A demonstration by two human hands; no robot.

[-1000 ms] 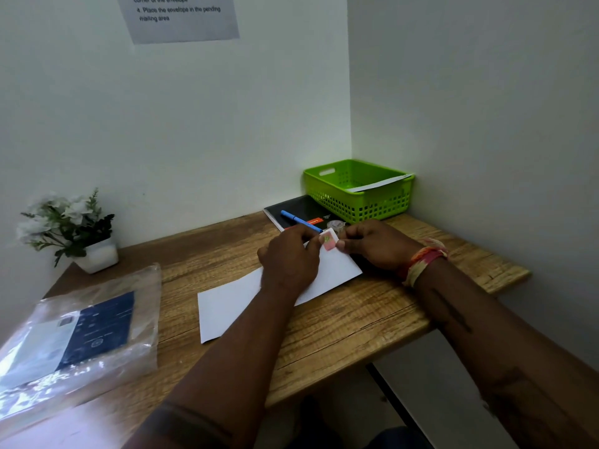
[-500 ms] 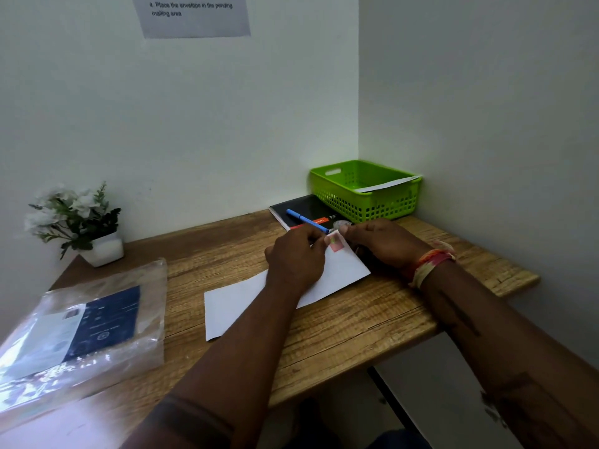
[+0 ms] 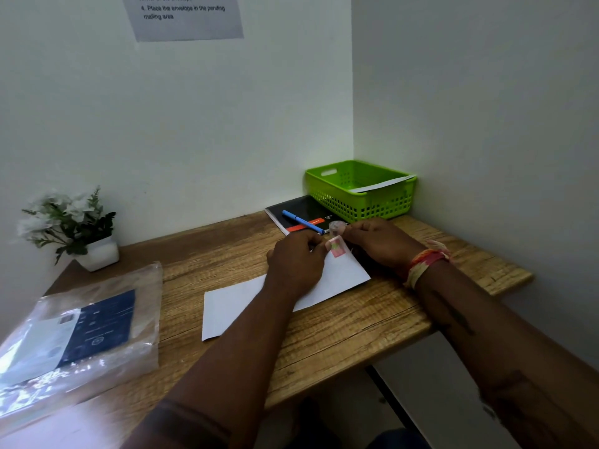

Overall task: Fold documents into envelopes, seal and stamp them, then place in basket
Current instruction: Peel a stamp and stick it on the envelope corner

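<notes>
**Stamp at the envelope's corner**

A white envelope (image 3: 233, 307) lies flat on the wooden surface (image 3: 356, 335) at centre frame. The left hand (image 3: 296, 265) rests on it, fingers (image 3: 316, 249) touching a pink stamp (image 3: 336, 246) at its upper right corner. The right hand (image 3: 382, 243) sits just beside the stamp. Right of centre, a green basket (image 3: 359, 202) holds a white sheet (image 3: 385, 184); a blue pen (image 3: 301, 221) lies on a black notebook (image 3: 299, 207).

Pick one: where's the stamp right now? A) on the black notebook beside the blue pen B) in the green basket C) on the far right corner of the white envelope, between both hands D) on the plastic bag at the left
C: the pink stamp sits on the far right corner of the white envelope, with the left hand and the right hand on either side of it.
</notes>
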